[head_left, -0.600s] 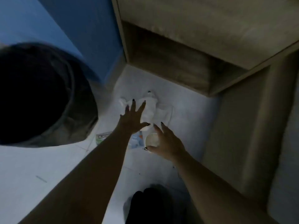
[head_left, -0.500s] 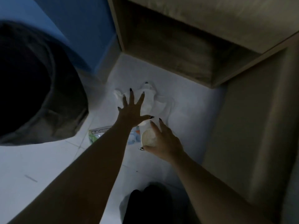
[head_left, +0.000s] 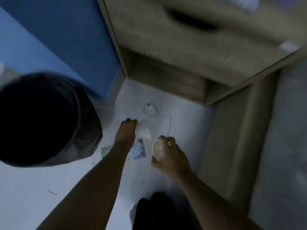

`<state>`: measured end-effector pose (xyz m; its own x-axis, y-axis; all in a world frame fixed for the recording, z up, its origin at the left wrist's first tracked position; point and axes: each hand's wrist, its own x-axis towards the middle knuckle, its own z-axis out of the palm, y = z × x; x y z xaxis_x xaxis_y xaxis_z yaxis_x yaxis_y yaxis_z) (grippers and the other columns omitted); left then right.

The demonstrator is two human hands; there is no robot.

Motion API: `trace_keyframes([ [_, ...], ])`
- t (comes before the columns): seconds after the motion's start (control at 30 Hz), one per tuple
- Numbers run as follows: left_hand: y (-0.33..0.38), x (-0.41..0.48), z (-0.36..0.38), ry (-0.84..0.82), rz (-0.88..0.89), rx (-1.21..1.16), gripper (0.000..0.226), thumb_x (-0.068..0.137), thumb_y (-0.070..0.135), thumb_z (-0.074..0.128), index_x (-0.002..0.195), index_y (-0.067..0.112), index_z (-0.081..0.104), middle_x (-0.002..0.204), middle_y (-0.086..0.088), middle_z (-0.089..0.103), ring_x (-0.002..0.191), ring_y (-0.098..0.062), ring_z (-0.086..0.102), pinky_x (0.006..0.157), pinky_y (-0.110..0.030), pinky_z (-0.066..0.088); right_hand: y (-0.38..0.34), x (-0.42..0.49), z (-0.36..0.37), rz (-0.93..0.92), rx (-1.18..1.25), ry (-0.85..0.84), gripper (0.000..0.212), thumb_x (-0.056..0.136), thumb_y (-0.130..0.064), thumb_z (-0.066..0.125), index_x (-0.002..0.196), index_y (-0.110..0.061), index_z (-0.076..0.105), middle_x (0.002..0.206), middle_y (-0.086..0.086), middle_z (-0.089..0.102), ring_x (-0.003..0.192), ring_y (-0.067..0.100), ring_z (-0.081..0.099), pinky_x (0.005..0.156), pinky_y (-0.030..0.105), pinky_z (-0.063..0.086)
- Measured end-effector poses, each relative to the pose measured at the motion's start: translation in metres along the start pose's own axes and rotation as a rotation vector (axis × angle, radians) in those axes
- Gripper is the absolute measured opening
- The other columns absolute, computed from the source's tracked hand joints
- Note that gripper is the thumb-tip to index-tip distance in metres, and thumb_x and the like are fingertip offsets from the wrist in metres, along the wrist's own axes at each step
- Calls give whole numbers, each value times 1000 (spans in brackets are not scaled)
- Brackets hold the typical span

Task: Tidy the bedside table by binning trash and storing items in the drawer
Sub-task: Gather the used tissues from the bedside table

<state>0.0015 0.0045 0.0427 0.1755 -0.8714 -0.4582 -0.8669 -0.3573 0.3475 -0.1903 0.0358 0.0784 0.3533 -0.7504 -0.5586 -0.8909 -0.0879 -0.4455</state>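
My left hand (head_left: 126, 131) is curled round a crumpled white tissue (head_left: 144, 132) and holds it just above the white floor. My right hand (head_left: 169, 156) grips a small round cream-coloured object (head_left: 157, 151), perhaps a cup or lid. A small white rounded object (head_left: 150, 110) lies on the floor beyond the tissue, with a flat white sheet (head_left: 163, 125) beside it. A colourful printed wrapper (head_left: 138, 151) lies flat under my left forearm. The dark round bin (head_left: 41, 120) stands at the left, lined with a black bag.
The wooden bedside table (head_left: 191, 47) rises at the top, its drawer front showing a dark handle slot (head_left: 192, 20). A blue wall (head_left: 66, 39) is at the left, and a beige bed side (head_left: 232, 138) at the right. My dark-clad knee (head_left: 154, 211) is at the bottom.
My left hand went from spread flat over the tissue to curled round it, lifting it. A small white rounded object on the floor is now uncovered. The view tilted up toward the drawer.
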Motion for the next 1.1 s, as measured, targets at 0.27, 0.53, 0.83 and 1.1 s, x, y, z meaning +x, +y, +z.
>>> trace_keyframes([
  [0.27,140,-26,-270,55,6,-302,29,91,11,38,104,4,63,110,-9,61,106,-26,58,90,-36,47,-129,-48,-291,14,89,336,81,67,-57,61,136,-32,27,133,-1,44,115,25,54,84,40,52],
  [0.53,268,32,-467,309,262,-240,35,90,1,48,124,1,56,124,-20,58,118,-34,54,102,-38,42,-172,-9,-514,-78,137,659,74,69,-48,68,130,-23,35,128,3,47,114,24,51,88,39,51],
  [0.83,306,161,-457,308,322,-131,34,86,4,59,120,0,57,119,-22,59,114,-36,54,97,-45,47,-118,118,-543,-58,61,697,77,72,-36,75,135,-24,33,142,4,37,125,27,46,87,39,52],
  [1.1,285,214,-414,268,374,-43,57,81,22,71,130,1,51,130,-20,56,124,-37,49,102,-50,43,-82,168,-511,-100,21,646,84,74,-37,76,139,-19,27,150,15,29,135,35,36,95,46,49],
])
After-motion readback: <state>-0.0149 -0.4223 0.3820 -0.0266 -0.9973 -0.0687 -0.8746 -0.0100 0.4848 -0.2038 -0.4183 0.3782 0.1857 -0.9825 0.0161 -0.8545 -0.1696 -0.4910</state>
